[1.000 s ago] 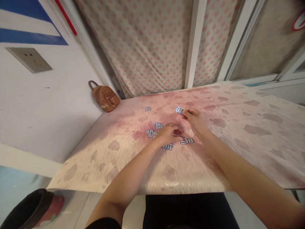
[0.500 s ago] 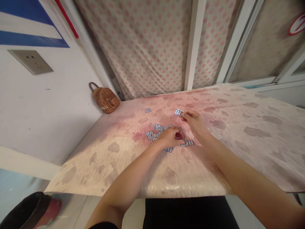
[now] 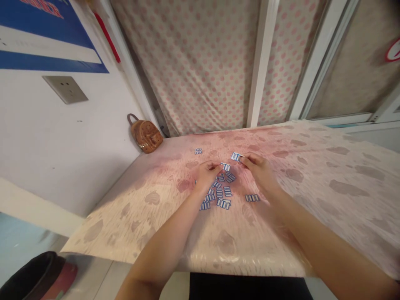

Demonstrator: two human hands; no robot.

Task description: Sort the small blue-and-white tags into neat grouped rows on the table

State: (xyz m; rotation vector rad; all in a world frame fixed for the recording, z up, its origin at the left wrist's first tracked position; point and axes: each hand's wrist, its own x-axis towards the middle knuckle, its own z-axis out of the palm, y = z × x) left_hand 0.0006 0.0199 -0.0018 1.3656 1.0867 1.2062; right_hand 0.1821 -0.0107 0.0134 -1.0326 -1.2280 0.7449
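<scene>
My left hand (image 3: pixel 208 175) is closed, pinching a small blue-and-white striped card (image 3: pixel 225 167) between thumb and fingers. To its right, my right hand (image 3: pixel 256 165) grips a similar striped card (image 3: pixel 235 156) by its right edge. Both cards are raised a little above the cloth, close together but apart. Below them lies a loose pile of several such cards (image 3: pixel 219 192), partly covered by my left hand and wrist. One card (image 3: pixel 252 198) lies alone right of the pile. A small group of the same pattern (image 3: pixel 198 151) lies farther back on the left.
A pale patterned cloth (image 3: pixel 150 233) covers the table. At its back left corner, a small brown backpack-shaped bag (image 3: pixel 146 135) stands by the wall. A dark bin (image 3: pixel 37 275) is on the floor at lower left. A dotted curtain (image 3: pixel 200 62) hangs behind the table.
My left hand has moved up and left from the lone card at the pile's right, and now holds a card. My right hand keeps its card. The view has shifted slightly.
</scene>
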